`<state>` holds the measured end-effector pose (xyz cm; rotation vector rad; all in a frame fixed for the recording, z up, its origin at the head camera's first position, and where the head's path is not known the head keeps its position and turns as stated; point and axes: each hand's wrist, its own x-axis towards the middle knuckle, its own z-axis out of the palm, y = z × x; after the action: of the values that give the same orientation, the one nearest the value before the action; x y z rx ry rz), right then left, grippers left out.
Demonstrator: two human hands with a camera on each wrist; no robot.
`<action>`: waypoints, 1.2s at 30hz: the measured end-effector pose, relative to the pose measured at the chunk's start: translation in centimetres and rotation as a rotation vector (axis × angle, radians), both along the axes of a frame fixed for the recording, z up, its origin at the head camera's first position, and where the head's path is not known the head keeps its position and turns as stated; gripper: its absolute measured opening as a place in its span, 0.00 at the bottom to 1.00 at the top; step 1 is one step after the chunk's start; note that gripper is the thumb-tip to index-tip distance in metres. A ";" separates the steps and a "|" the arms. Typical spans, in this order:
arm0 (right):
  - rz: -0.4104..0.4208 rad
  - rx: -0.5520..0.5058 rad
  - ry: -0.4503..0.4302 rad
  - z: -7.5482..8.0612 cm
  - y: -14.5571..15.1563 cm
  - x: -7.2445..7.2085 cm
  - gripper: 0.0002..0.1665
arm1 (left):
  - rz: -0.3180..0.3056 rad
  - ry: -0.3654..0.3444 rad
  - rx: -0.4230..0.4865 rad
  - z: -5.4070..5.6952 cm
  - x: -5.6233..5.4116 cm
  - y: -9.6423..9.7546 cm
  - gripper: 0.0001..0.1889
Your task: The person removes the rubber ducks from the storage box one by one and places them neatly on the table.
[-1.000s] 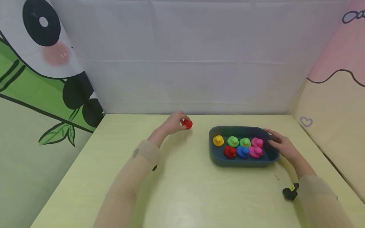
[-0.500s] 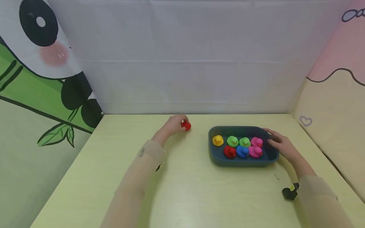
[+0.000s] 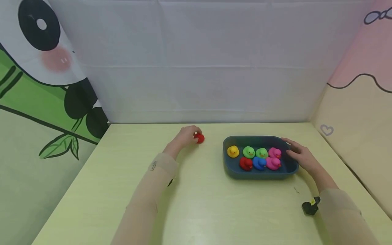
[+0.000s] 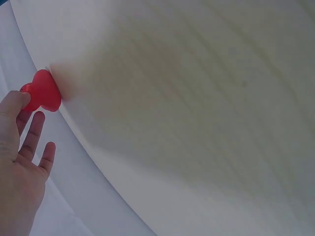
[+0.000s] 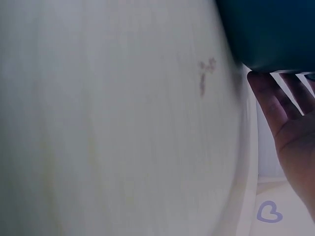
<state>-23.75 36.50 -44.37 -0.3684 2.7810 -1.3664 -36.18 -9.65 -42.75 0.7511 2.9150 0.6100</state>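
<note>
Facing the table point(image 4: 206, 98): the red toy's point(image 4: 49, 91) broad end.

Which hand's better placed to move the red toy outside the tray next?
Left, most likely: the left hand pinches that red toy, while the right hand is at the right end of the tray.

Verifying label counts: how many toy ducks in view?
8: red duck pinched in left hand; in the tray, far row left to right: yellow, green, green, pink; near row: red, blue, pink.
</note>
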 end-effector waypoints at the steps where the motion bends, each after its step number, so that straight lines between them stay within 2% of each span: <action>1: 0.001 -0.001 0.001 0.0 0.0 0.0 0.31 | 0.006 -0.005 0.008 -0.1 0.0 -0.1 0.14; 7: -0.003 0.000 0.003 0.1 -0.2 0.1 0.31 | 0.006 -0.008 0.069 0.0 0.2 -0.7 0.19; 12: -0.005 -0.006 0.001 0.0 -0.1 0.1 0.31 | -0.021 0.017 0.083 0.4 0.7 -0.8 0.21; 17: -0.002 -0.007 -0.005 -0.1 0.0 0.0 0.31 | -0.044 0.046 0.104 1.0 1.7 -0.6 0.21; 27: -0.014 0.016 -0.007 0.2 -0.3 0.2 0.31 | -0.012 0.095 0.158 2.2 4.1 0.4 0.19; 36: -0.012 0.001 0.012 0.0 -0.3 0.1 0.30 | -0.002 0.120 0.247 2.4 5.4 1.5 0.22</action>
<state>-23.67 36.18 -44.39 -0.3621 2.7976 -1.3695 -30.77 -8.18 -40.33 0.8417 2.9801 0.9702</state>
